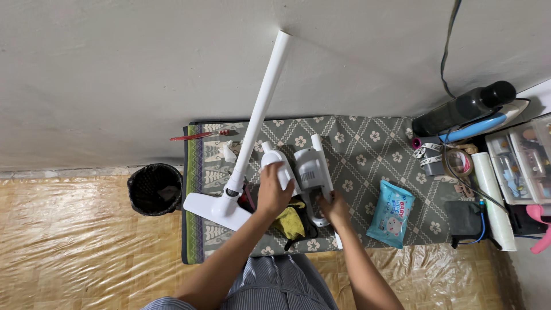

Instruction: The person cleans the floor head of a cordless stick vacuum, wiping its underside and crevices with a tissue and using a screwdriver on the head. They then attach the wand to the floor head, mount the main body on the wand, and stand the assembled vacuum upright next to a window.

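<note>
At centre frame, on a grey-green patterned mat (367, 143), lies a white handheld vacuum body (313, 172), moulded hard plastic, smooth and glossy. The right hand (334, 209) rests at its lower handle loop, fingers curled about the grip. Just left of it, the left hand (274, 192) is wrapped over a white cylindrical dust canister (278, 163), fingers closed round its barrel. Judgement: both parts look rigid and fairly light, the shiny shell likely slippery; the handle loop and the canister's barrel are the sound places to hold, while clips and joints may be fragile. A long white wand tube (261, 103) with a flat floor head (215, 209) runs from centre toward the upper middle, stiff and straight. A soft yellow cloth (291, 221) lies crumpled below the hands. At left, a black mesh bin (154, 188); right of centre, a blue wet-wipe pack (391, 212), soft and pliant.
</note>
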